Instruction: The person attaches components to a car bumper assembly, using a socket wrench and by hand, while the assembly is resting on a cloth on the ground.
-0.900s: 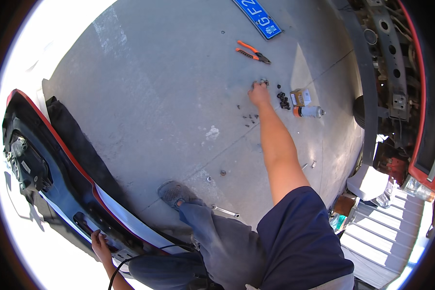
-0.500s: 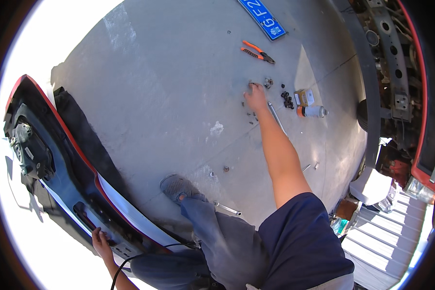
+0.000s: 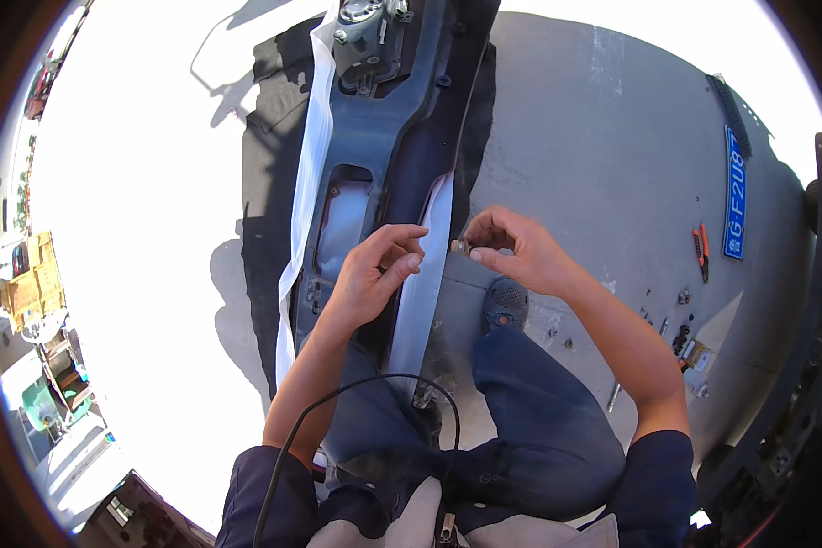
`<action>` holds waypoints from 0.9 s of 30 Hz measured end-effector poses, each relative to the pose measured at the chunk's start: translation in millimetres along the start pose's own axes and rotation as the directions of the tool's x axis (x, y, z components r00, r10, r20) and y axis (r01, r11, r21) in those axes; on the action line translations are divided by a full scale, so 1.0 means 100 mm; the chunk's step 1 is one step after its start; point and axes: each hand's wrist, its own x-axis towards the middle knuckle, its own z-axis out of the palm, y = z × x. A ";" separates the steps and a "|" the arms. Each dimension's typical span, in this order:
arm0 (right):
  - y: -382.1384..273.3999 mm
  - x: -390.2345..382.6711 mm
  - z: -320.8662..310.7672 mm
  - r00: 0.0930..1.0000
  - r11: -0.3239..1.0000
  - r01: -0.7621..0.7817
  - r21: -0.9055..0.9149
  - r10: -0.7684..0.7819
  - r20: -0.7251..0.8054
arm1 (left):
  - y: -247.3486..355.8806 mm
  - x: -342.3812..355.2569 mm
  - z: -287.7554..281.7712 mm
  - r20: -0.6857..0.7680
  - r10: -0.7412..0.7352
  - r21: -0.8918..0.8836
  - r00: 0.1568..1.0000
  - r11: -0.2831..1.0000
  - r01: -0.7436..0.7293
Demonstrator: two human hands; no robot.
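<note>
Bumper (image 3: pixel 367 128) lay detached at eleven o'clock, right hand (image 3: pixel 519 253) pinching an unattached small part (image 3: pixel 458 247), left hand (image 3: pixel 373 274) loosely open.

The 2 hands are raised above the person's legs. The right hand (image 3: pixel 519 251) pinches a small brownish fitting (image 3: pixel 459 247) at its fingertips. Near it, the left hand (image 3: pixel 374 274), thumb and loosely curled fingers apart, hovers over a car bumper (image 3: pixel 374 137) on a black mat (image 3: pixel 269 155). On the concrete floor (image 3: pixel 566 164) to the right lie orange-handled pliers (image 3: pixel 702 253), a blue licence plate (image 3: pixel 734 196) and a cluster of dark fasteners (image 3: pixel 680 340) near 1 small box (image 3: pixel 699 355).
</note>
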 end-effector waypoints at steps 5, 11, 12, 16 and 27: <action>-0.57 0.31 0.59 0.977 0.998 -0.054 0.030 0.047 0.209 | -0.03 -0.41 -0.13 -0.176 0.102 -0.147 0.979 0.981 -0.128; -0.77 0.60 1.32 0.947 0.980 -0.174 -0.094 0.192 0.256 | -0.27 -0.86 -0.41 -0.428 0.037 -0.363 0.903 0.908 -0.209; -0.76 0.63 1.48 0.963 0.979 -0.072 -0.192 0.118 0.242 | -0.37 -0.94 -0.47 -0.415 -0.016 -0.344 0.910 0.929 -0.141; -0.62 0.74 2.04 0.971 0.911 0.129 -0.392 -0.035 0.237 | -0.70 -1.27 -0.68 -0.361 -0.206 -0.371 0.910 0.926 0.063; -0.05 0.93 2.59 0.963 0.972 -0.110 -0.210 0.157 0.219 | -1.13 -1.74 -0.91 -0.457 -0.067 -0.434 0.887 0.887 -0.157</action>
